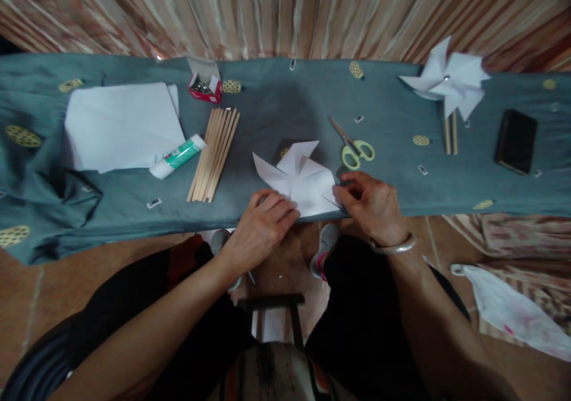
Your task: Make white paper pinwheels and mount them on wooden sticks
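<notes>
Paper: seen from the head of the seated person, a white folded paper with pointed blades point(307, 181) lies on the blue-green patterned tablecloth point(392, 175), near its front edge, between both hands; the clock below has this paper at its centre.
Left hand: the bare left hand point(267, 216) rests at 8 o'clock, its fingers close together and lightly bent on the lower edge of the paper; whether the thumb grips from under, I cannot tell.
Right hand: the right hand point(372, 204), with a silver bangle point(395, 246), is at 4 o'clock. Thumb and forefinger are bent, only a small gap apart, at the right corner; whether they pinch it, I cannot tell.
Corner: in my judgement, the work is there. Better to keep the left fingers flat and steady, and to handle the tip softly, because thin paper can crease or tear near a cut.
Scissors: the metal scissors with pale green handles point(350, 143) lie at 2 o'clock, near the paper; a sleeve or knuckle could catch them.
Sticks: the row of light wooden sticks point(213, 154) lies at 10 o'clock, well apart.
</notes>
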A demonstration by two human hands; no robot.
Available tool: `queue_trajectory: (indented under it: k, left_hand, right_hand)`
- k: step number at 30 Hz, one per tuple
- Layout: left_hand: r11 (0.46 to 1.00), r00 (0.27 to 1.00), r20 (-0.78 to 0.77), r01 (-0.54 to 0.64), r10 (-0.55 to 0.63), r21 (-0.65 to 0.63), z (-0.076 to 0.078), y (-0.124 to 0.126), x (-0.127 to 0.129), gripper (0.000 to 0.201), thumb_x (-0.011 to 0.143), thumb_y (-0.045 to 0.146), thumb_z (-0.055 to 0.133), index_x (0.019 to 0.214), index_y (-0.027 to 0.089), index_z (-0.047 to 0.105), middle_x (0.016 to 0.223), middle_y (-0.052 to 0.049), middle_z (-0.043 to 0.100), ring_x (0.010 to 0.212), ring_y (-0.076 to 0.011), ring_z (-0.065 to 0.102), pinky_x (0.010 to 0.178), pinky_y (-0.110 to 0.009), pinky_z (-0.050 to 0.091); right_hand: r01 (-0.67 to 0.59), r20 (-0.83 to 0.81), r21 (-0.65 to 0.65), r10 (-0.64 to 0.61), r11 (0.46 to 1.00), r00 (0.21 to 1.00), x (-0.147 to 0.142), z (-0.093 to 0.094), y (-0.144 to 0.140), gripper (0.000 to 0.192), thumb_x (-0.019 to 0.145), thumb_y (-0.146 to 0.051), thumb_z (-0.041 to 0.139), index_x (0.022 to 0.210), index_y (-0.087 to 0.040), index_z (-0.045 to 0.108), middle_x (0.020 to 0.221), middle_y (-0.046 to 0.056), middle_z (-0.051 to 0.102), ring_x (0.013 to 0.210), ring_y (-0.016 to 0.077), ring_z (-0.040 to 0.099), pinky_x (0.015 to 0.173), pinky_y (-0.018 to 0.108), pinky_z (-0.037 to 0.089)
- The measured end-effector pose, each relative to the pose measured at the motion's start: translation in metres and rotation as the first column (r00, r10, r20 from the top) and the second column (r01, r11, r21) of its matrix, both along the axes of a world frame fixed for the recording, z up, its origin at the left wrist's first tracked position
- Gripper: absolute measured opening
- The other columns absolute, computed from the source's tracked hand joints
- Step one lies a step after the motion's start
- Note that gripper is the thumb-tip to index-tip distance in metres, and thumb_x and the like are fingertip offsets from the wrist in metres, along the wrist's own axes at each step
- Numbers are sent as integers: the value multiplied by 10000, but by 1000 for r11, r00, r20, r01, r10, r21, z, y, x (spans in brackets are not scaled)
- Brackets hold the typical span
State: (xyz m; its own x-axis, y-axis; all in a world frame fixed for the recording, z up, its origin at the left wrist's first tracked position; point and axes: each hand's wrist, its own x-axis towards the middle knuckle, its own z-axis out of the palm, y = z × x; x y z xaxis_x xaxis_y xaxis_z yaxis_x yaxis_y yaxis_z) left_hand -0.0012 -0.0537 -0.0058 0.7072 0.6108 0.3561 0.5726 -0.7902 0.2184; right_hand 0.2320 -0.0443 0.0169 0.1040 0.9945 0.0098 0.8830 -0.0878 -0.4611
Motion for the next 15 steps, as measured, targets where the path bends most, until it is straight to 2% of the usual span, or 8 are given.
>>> queue_trajectory:
  k: [3, 6, 11, 13, 15]
  left_hand:
    - [1000, 1000, -13, 0, 0, 2, 2, 1, -2, 169, 939, 171, 521, 1038, 166, 658, 1047, -47, 712, 1008, -212, 584, 940, -396, 416]
    - [1000, 1000, 4, -7, 7, 19, 4, 3, -4, 166, 947, 180, 514, 1021, 167, 662, 1022, -42, 719, 980, -198, 585, 928, -391, 413]
    - [997, 998, 39, -46, 43, 67, 3, 9, -10, 143, 930, 178, 544, 994, 184, 672, 979, -15, 733, 936, -188, 585, 921, -388, 414]
    - [994, 997, 43, -65, 62, 87, 3, 11, -14, 138, 918, 160, 556, 988, 184, 673, 975, -15, 735, 924, -189, 590, 922, -392, 414]
    - [992, 996, 50, -84, 80, 96, 2, 13, -17, 136, 911, 147, 557, 970, 185, 674, 968, -18, 737, 911, -192, 595, 916, -401, 417]
  right_hand:
    - [-17, 20, 36, 16, 999, 1000, 2, 1, -2, 256, 841, -329, 597, 1028, -191, 704, 800, 58, 762, 740, 244, 722, 701, 354, 537]
    - [-72, 20, 136, 70, 988, 997, 4, 3, -3, 241, 879, -297, 544, 1025, -196, 706, 896, 70, 766, 801, 240, 721, 753, 364, 552]
    - [-237, -26, 316, 258, 919, 966, 3, 0, -5, 215, 904, -241, 522, 1022, -207, 699, 1071, 82, 734, 1008, 247, 682, 918, 426, 538]
    - [-287, -11, 344, 310, 894, 951, 1, -2, -5, 216, 907, -217, 522, 1039, -221, 693, 1215, 81, 677, 1137, 258, 629, 990, 465, 504]
    - [-342, 23, 349, 357, 872, 934, -1, -4, -6, 229, 899, -198, 530, 1062, -239, 686, 1406, 63, 546, 1305, 290, 506, 1059, 517, 447]
